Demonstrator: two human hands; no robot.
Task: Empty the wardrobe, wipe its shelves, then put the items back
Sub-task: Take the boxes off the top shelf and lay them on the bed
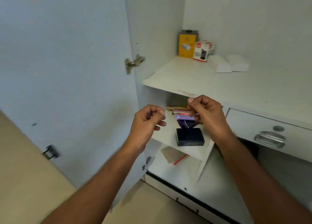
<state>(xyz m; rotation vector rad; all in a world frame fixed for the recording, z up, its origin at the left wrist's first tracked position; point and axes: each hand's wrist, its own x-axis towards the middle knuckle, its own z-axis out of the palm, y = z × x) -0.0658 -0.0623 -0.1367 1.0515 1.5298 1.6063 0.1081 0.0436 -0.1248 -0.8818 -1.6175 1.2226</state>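
Observation:
The wardrobe stands open, its white upper shelf [194, 78] at chest height. At the back of that shelf are a yellow box [186, 44], a red-and-white box [203, 50] and two white objects [229, 64]. On the middle shelf [167, 134] lie a dark blue box [190, 136], a dark purple pouch [185, 124] and a stack of flat items [179, 110]. My right hand [206, 113] pinches a thin light-purple pack [183, 117] in front of this shelf. My left hand [148, 120] hovers beside it, fingers curled, holding nothing that I can see.
A beige pouch with a red edge [173, 155] lies on the lower shelf. The open door [67, 71] stands to the left with its hinge [134, 63]. To the right is a drawer [270, 134] with a metal handle and a lock.

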